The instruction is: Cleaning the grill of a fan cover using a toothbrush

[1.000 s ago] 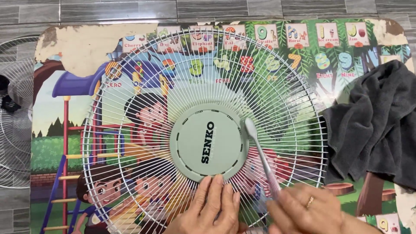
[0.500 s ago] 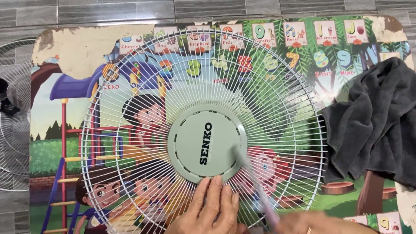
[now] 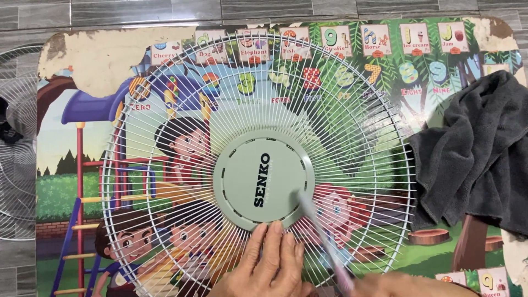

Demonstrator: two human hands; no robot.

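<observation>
White wire fan guard (image 3: 165, 165), brushed at its grey-green hub (image 3: 263, 182).
Our toothbrush (image 3: 322, 234) has slid down from the hub's upper right edge — right hand (image 3: 407, 286) gripping it, left hand (image 3: 264, 264) flat.

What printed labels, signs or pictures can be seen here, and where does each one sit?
Hub badge: round, pale green with dark lettering, at the middle of the white wire fan guard.
Picture cards: a row of small white squares with coloured letters, along the play mat's top edge.
Number row: big coloured digits just below the cards.
No screens or packages.
</observation>
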